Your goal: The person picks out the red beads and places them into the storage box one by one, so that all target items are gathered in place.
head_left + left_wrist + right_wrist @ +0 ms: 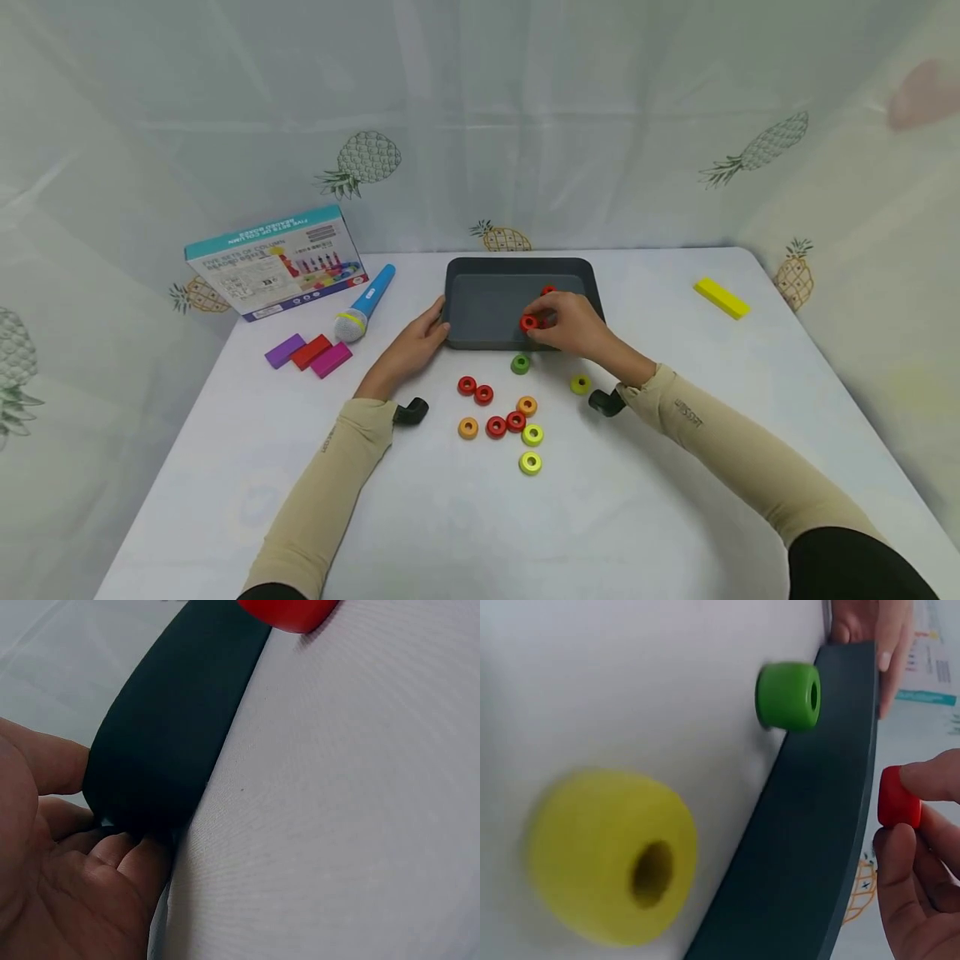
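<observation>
Right hand: my right hand (pixel 573 325) is over the near edge of the tray (pixel 480 304), its grip pinched on a red ring (pixel 528 323) between thumb and fingertips (pixel 930 780).
Red ring: held just above the tray's near rim, at the inner side of it; the right wrist view shows it clear of the rim.
Second red ring: another red ring (pixel 548 291) lies inside the tray, partly hidden behind my right hand.
Left hand: my left hand (pixel 411 350) holds the tray's near left corner, thumb on one side of the wall and curled fingers (pixel 112 855) on the other, so the grip is clamped on the tray.
Tray: dark grey, shallow, flat on the white table (pixel 675 467).
Green ring: a green ring (pixel 520 363) lies on the table touching or just beside the tray's near wall.
Yellow ring: a yellow ring (pixel 580 384) sits near my right wrist.
Other rings: red, orange and yellow-green rings lie in a loose cluster (pixel 498 417) on the table between my forearms.
Left of the tray: a toy microphone (pixel 366 303), three coloured blocks (pixel 309 352) and a box (pixel 276 262).
Far right: a yellow block (pixel 722 297), well apart from everything else.
</observation>
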